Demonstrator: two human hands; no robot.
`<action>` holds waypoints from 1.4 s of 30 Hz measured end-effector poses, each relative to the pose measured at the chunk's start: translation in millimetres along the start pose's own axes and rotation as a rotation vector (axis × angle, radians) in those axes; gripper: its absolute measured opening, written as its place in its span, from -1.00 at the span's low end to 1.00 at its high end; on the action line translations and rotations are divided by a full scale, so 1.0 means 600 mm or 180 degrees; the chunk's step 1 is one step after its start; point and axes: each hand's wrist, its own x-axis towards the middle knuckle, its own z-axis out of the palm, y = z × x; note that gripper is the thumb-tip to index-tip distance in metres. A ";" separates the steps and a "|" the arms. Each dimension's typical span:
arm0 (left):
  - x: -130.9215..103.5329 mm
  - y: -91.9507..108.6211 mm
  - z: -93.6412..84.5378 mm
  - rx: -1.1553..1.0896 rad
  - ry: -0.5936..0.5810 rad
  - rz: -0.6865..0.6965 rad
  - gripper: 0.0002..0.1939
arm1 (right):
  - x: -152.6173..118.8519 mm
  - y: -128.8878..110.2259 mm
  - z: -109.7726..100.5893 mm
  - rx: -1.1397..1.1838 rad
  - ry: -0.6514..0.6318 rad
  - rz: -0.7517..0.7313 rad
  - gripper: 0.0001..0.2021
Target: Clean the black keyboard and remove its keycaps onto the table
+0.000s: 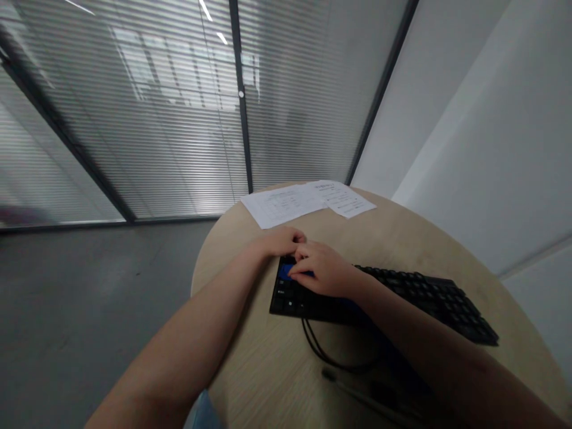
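Working with both hands at the left end of a black keyboard (440,296) on the round desk (250,351).
Reaching across the keyboard with the right hand (324,269), fingers bent and drawn close at the blue material (285,272) on the keys; cannot tell if pinching it. Curling the fingers of the left hand (281,240) by the keyboard's far left corner, just beside the right; cannot tell what is between them. Lying beyond the hands, printed papers (286,202); nearer, a looped black cable (319,353).
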 end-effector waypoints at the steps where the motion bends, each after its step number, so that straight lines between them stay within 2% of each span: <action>1: -0.001 0.001 0.000 0.0024 0.0004 -0.0020 -0.83 | -0.001 0.000 -0.001 -0.0022 -0.0001 -0.0019 -0.83; 10: -0.015 0.024 0.003 0.0219 0.0049 -0.0122 -0.87 | -0.002 -0.019 0.003 -0.0087 -0.0200 -0.0003 -0.75; 17: -0.011 0.018 0.009 0.0209 0.0089 -0.0140 -0.84 | -0.003 -0.022 0.007 -0.0204 -0.0191 0.0025 -0.73; 33: -0.013 0.026 0.005 0.0380 0.0055 -0.0101 -0.92 | -0.002 -0.018 0.000 -0.0143 -0.0148 0.0076 -0.74; 42: -0.015 0.026 0.008 0.0235 0.0062 -0.0128 -0.95 | 0.001 -0.021 0.019 -0.0178 -0.0142 0.0060 -0.74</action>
